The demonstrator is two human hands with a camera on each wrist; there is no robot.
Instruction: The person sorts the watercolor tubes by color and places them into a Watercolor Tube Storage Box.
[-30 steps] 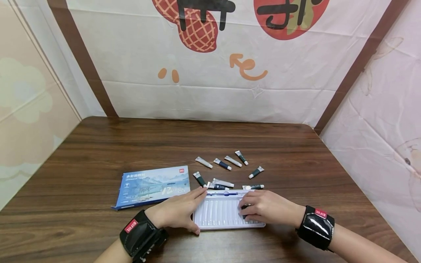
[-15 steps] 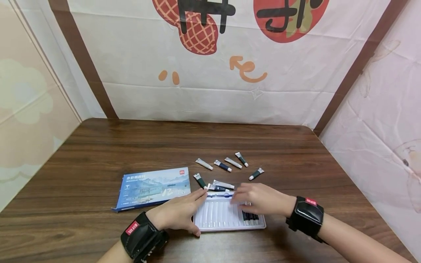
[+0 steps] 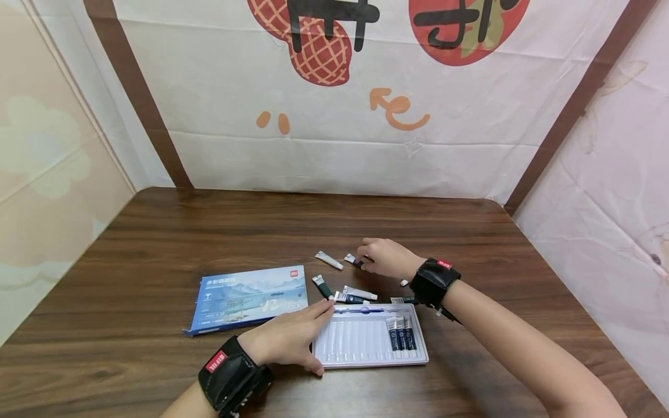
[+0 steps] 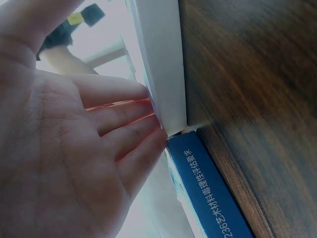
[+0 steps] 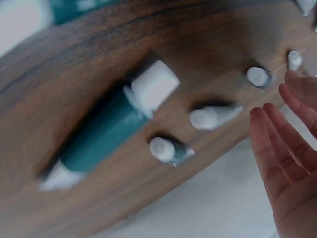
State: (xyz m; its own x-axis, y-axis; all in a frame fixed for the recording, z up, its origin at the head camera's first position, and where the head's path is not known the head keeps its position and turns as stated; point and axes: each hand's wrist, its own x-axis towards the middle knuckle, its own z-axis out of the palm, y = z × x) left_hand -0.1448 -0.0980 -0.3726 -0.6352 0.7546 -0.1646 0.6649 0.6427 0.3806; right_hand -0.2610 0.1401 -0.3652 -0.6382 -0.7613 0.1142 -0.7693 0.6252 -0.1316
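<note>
A white plastic paint tray (image 3: 358, 343) with long slots lies near the table's front. Several fingers of my left hand (image 3: 292, 338) rest along its left side, thumb at the near corner; the left wrist view shows the fingertips against the tray's wall (image 4: 166, 64). Three dark paint tubes (image 3: 401, 335) fill slots at its right end, and a blue brush (image 3: 360, 310) lies in the top groove. Farther back, my right hand (image 3: 388, 259) reaches over a dark blue paint tube (image 3: 350, 259). In the right wrist view its fingers are spread apart beside that tube's white cap (image 5: 257, 77).
Left of the tray lies a blue watercolour box (image 3: 251, 299). Behind the tray are a white tube (image 3: 329, 260), a green tube (image 3: 322, 286), another white tube (image 3: 360, 292) and a navy tube (image 3: 351, 299). A dark tube (image 3: 402, 300) lies partly behind my right wrist.
My right hand has left the tray's right slots and moved away to the far tubes, uncovering three tubes in the tray. The left hand stays at the tray's left side.
</note>
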